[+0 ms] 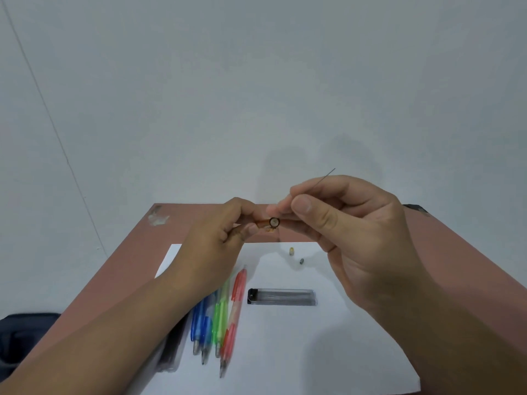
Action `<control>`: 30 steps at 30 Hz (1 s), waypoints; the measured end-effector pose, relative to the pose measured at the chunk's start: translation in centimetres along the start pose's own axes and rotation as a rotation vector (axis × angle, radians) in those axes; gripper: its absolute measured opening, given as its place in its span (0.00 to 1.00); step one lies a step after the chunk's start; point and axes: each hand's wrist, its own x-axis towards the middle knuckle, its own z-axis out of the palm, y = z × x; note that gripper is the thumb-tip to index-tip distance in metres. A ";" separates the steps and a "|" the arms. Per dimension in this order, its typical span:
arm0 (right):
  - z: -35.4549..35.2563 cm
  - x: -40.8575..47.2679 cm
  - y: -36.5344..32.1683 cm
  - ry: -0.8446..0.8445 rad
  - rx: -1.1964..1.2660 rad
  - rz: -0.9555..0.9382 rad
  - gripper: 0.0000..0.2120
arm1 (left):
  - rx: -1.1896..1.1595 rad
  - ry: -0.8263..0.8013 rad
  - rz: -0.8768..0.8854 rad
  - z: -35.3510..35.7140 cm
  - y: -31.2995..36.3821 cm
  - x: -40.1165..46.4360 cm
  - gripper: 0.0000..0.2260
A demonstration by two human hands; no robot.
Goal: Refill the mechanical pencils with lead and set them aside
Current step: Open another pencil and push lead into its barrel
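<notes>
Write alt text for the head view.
A person's left hand holds an orange mechanical pencil while the right hand pinches a thin lead beside its open end. Coloured pencils and a lead case lie on white paper below.

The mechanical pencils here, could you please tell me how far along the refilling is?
Done: none visibly; two small caps lie removed on the white paper sheet.
In hand: left hand grips the orange pencil; right hand pinches a thin lead near its open end.
Left: blue, green and red pencils lie beside the clear lead case.
</notes>
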 end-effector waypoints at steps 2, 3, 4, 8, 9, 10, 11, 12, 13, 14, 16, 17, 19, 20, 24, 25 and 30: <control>0.0 0.0 0.1 -0.006 -0.017 -0.003 0.10 | 0.003 -0.002 0.016 0.0 0.0 0.0 0.15; 0.0 0.0 0.1 -0.008 -0.019 -0.005 0.10 | 0.006 -0.004 0.022 0.0 -0.1 0.0 0.15; 0.0 0.0 0.1 -0.009 -0.018 -0.005 0.11 | 0.008 -0.005 0.026 -0.1 -0.2 0.0 0.14; 0.1 -0.1 0.1 0.000 -0.048 -0.016 0.11 | 0.005 -0.010 0.018 0.0 -0.4 0.0 0.13; 0.1 -0.1 0.1 0.006 -0.067 -0.024 0.10 | 0.002 -0.013 0.017 0.0 -0.4 0.0 0.12; 0.1 -0.1 0.1 0.009 -0.082 -0.032 0.10 | -0.003 -0.015 0.019 0.0 -0.4 0.0 0.13; 0.2 -0.1 0.1 0.008 -0.089 -0.041 0.10 | -0.011 -0.016 0.023 0.0 -0.3 -0.1 0.14; 0.2 -0.1 0.1 0.005 -0.087 -0.048 0.10 | -0.017 -0.016 0.027 0.0 -0.3 0.0 0.15; 0.2 -0.2 0.1 0.001 -0.080 -0.055 0.09 | -0.018 -0.016 0.034 0.0 -0.2 0.0 0.16; 0.3 -0.2 0.1 -0.004 -0.073 -0.061 0.09 | -0.010 -0.016 0.043 -0.1 -0.2 0.0 0.17; 0.3 -0.2 0.2 -0.014 -0.062 -0.063 0.08 | 0.003 -0.022 0.054 0.0 -0.2 0.0 0.18; 0.2 -0.2 0.2 -0.020 -0.060 -0.063 0.08 | 0.007 -0.026 0.058 0.0 -0.3 0.0 0.18; 0.1 -0.2 0.2 -0.029 -0.068 -0.066 0.06 | 0.009 -0.033 0.060 -0.1 -0.5 -0.1 0.17; 0.0 -0.2 0.2 -0.030 -0.073 -0.070 0.06 | 0.012 -0.036 0.061 -0.1 -0.6 -0.1 0.17; -0.2 -0.3 0.2 -0.034 -0.111 -0.102 0.07 | 0.021 -0.044 0.069 0.0 -0.7 0.0 0.15; -0.2 -0.3 0.2 -0.040 -0.126 -0.112 0.07 | 0.022 -0.046 0.071 0.0 -0.7 0.0 0.15; -0.6 -0.6 0.1 -0.098 -0.308 -0.269 0.05 | 0.045 -0.045 0.089 0.1 -0.8 0.1 0.14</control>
